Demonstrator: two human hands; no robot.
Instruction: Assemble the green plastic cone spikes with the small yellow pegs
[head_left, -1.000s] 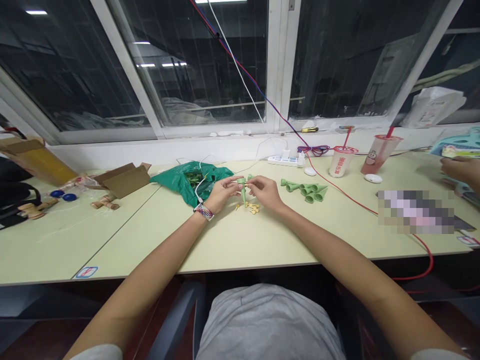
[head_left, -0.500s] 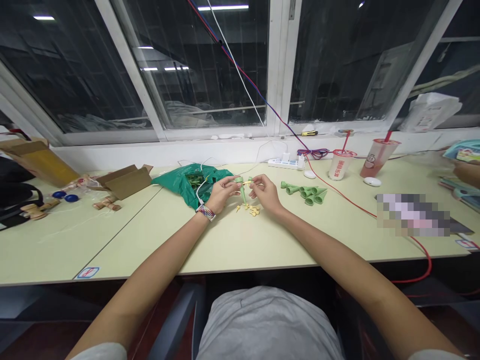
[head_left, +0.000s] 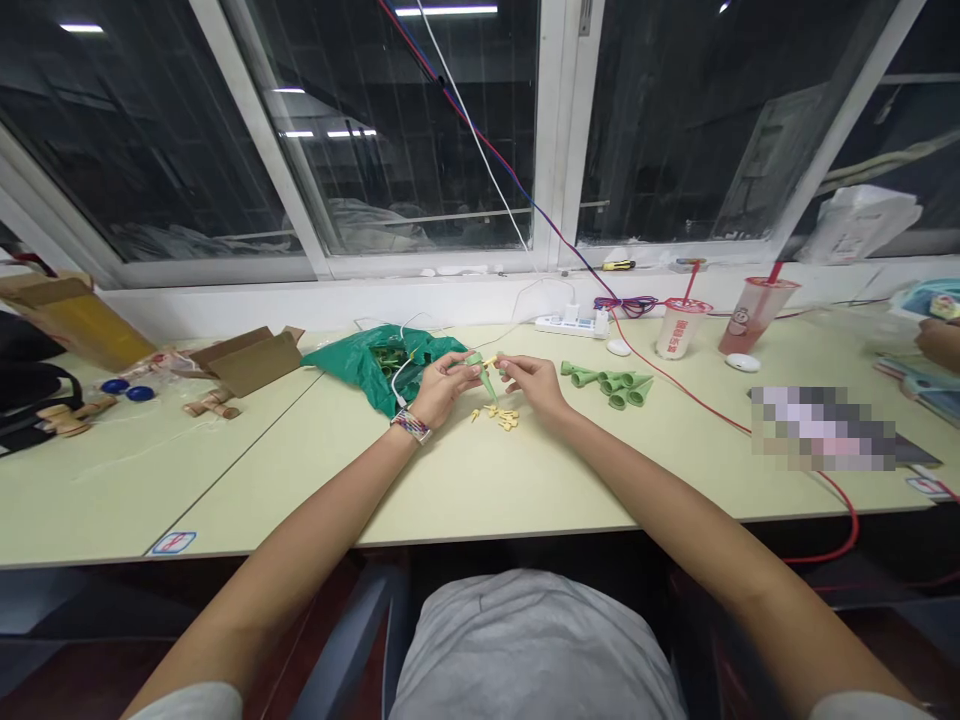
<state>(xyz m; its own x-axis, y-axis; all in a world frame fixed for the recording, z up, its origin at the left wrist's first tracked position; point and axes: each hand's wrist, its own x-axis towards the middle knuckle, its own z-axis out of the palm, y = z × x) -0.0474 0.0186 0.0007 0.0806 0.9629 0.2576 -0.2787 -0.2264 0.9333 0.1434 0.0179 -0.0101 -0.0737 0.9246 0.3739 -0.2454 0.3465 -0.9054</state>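
Observation:
Between the fingertips of my left hand [head_left: 444, 386] is a green plastic cone [head_left: 486, 380], its narrow end slanting down to the right. My right hand [head_left: 531, 382] pinches a small yellow plastic piece [head_left: 491, 361] close to the cone's wide upper end; whether the two touch I cannot tell. Just below, a little heap of yellow pieces [head_left: 508, 418] lies on the table. Several more green cones [head_left: 616, 384] lie in a group to the right of my right hand. Beside my left hand rests a crumpled green plastic bag [head_left: 352, 362] with green parts inside.
A power strip [head_left: 570, 326], two drink cups [head_left: 681, 330] with red straws and a red cable [head_left: 675, 384] are at the right. An open cardboard box [head_left: 251, 362], wooden pieces [head_left: 214, 404] and blue balls [head_left: 139, 394] lie left. Another person's hand [head_left: 939, 345] shows at the far right.
The cone has tilted, its narrow tip swinging slightly right. The yellow piece has shifted a little left and up toward the cone's wide end. Both hands keep their grips.

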